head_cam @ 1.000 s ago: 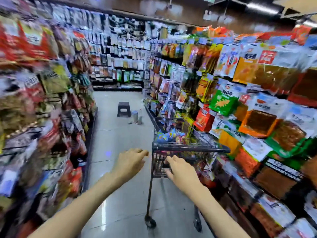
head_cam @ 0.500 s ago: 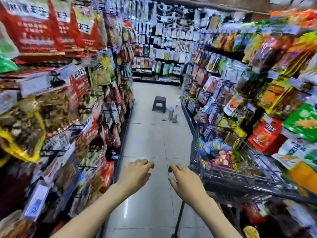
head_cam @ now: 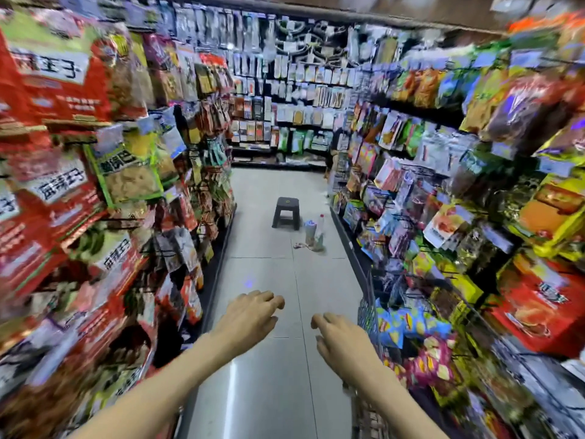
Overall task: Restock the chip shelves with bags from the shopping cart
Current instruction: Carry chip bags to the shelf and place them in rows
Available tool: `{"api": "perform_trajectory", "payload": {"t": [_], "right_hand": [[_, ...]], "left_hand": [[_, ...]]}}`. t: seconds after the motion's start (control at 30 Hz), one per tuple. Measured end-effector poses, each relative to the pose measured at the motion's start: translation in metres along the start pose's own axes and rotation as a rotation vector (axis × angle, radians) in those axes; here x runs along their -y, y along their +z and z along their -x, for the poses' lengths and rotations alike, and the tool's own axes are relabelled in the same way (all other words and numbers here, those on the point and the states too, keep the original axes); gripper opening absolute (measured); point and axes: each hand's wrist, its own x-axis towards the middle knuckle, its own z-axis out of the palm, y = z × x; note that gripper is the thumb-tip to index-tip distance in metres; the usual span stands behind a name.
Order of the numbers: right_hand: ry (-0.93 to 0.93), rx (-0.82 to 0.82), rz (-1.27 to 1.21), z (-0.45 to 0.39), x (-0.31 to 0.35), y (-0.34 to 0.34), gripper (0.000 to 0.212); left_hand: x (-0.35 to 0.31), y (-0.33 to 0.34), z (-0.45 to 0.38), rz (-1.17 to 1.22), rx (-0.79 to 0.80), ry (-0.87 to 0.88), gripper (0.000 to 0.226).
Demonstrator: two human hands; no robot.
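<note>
Both hands, left hand [head_cam: 250, 315] and right hand [head_cam: 345, 340], hovered over the grey tiled floor [head_cam: 272, 270] with fingers loosely curled, holding nothing. The wire shopping cart [head_cam: 368, 315] of colourful chip bags [head_cam: 408, 327] stood just beside the right hand.

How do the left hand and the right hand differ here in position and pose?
The left hand is higher in view, out over bare floor; the right hand sits lower, beside the cart of bags. The left's fingers curl down more; the right's spread flatter. Both are palm-down and hold nothing.
</note>
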Motion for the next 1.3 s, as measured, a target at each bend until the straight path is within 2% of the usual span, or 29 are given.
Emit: {"api": "perform_trajectory", "payload": {"t": [0.23, 0.4, 0.6, 0.67, 0.77, 0.9, 1.07, 1.3], "right_hand": [[0.059, 0.069, -0.003, -0.062, -0.059, 0.022, 0.029], [0.244, 0.106, -0.036, -0.083, -0.126, 0.046, 0.028], [0.543, 0.151, -0.061, -0.12, -0.194, 0.073, 0.034], [0.63, 0.129, -0.104, -0.137, -0.212, 0.077, 0.028], [0.734, 0.072, -0.111, -0.157, -0.235, 0.076, 0.021], [0.92, 0.087, -0.143, -0.15, -0.251, 0.084, 0.022], [1.091, 0.15, -0.184, -0.126, -0.276, 0.1, 0.041], [1.344, 0.21, -0.344, -0.102, -0.328, 0.138, 0.025]], "left_hand": [[0.024, 0.047, -0.098, 0.065, 0.092, 0.076, 0.026], [-0.001, 0.084, -0.19, 0.093, 0.105, 0.242, 0.031], [-0.011, 0.132, -0.306, 0.066, 0.229, 0.494, 0.026], [-0.007, 0.148, -0.344, -0.006, 0.257, 0.572, 0.025], [-0.007, 0.171, -0.397, 0.025, 0.294, 0.637, 0.022], [-0.038, 0.188, -0.437, 0.084, 0.331, 0.775, 0.025], [-0.09, 0.226, -0.472, 0.102, 0.434, 0.889, 0.031], [-0.167, 0.29, -0.5, 0.01, 0.612, 1.069, 0.035]]}}
